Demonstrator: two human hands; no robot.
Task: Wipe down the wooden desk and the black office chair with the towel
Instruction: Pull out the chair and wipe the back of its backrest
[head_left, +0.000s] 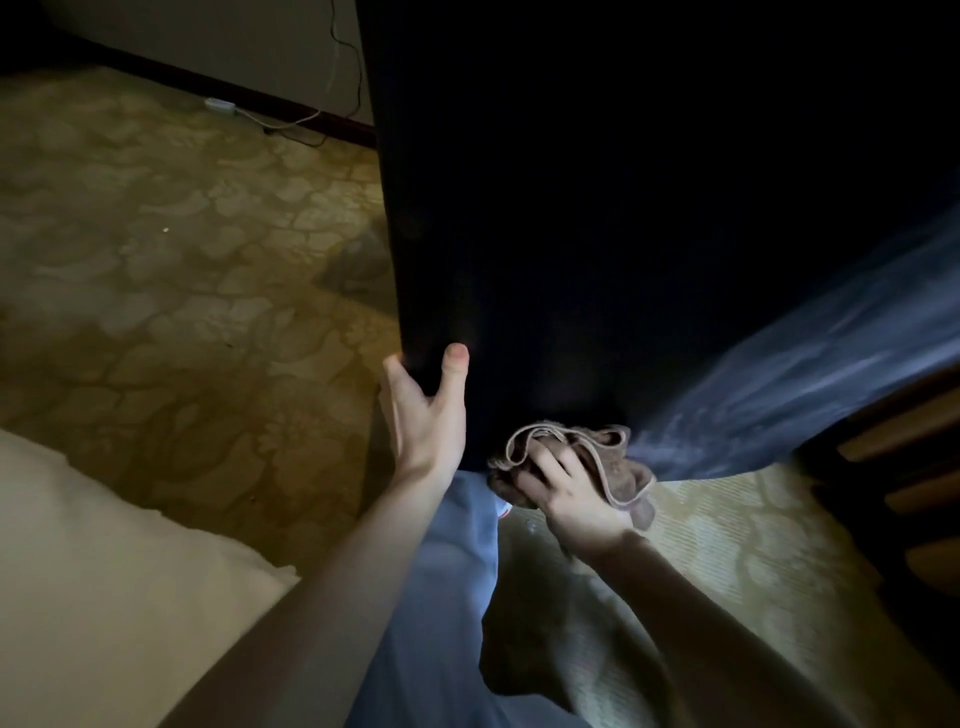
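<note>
Floor (182, 260) with a pale leaf pattern lies open to the left of the black office chair (571, 234), as far as the wall (234, 41), where a cable (291, 122) trails. Your left hand (423, 415) grips the chair's lower left edge, thumb on the dark face. Your right hand (566, 493) clutches the bunched brown towel (618, 467) against the chair's bottom edge. White bedding (104, 545) crowds the lower left; wooden furniture (909, 467) closes the right side.
</note>
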